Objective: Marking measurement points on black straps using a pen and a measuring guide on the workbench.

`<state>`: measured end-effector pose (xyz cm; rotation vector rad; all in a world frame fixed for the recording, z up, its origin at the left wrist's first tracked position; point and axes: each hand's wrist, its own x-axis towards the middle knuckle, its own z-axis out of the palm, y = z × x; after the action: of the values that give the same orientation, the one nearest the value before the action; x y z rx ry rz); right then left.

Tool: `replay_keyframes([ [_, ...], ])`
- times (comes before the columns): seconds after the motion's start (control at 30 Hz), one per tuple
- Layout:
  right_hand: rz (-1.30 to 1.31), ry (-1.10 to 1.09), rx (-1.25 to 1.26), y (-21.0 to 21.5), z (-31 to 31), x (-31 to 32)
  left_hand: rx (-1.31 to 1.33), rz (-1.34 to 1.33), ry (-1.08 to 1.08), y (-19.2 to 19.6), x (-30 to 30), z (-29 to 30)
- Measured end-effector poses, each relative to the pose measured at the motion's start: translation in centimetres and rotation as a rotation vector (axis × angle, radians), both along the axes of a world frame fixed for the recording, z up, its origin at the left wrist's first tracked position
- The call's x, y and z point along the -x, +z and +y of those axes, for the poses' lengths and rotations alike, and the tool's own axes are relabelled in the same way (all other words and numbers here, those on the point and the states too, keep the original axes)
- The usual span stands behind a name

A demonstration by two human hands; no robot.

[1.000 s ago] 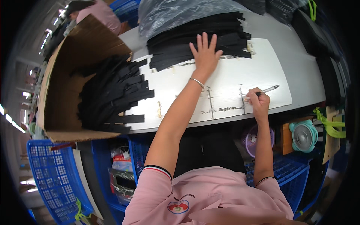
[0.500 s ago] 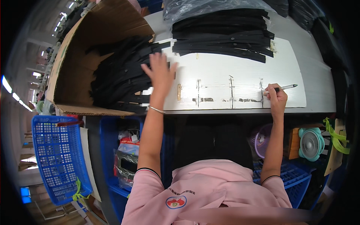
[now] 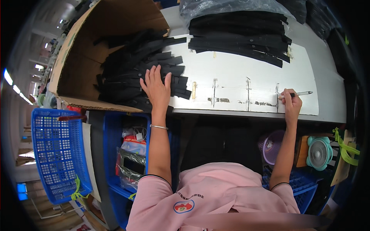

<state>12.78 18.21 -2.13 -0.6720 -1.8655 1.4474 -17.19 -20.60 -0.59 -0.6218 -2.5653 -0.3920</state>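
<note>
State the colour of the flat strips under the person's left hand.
Black: the flat strips under the left hand spill from the brown cardboard box, clearest in the head view.

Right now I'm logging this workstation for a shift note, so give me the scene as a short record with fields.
left hand: flat, fingers spread, on the black strips spilling from the cardboard box
right hand: holds a silver pen by the board's near edge
work surface: white board with dark marks along its near edge
far side: second stack of black strips
below table: blue basket, small teal fan
</note>
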Motion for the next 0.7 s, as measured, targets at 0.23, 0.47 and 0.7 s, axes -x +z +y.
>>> replay_keyframes([
  [0.23,-0.008,0.002,0.017,-0.1,0.3,-0.4,-0.498,-0.229,-0.166,3.5,-1.5,0.0],
  [0.47,0.005,0.008,0.011,0.5,-0.2,0.0,-0.266,-0.135,-0.083,2.8,1.7,-1.8],
  [0.7,0.021,-0.020,0.009,0.7,-0.3,-0.4,-0.143,0.022,-0.425,3.7,-3.3,2.2],
])
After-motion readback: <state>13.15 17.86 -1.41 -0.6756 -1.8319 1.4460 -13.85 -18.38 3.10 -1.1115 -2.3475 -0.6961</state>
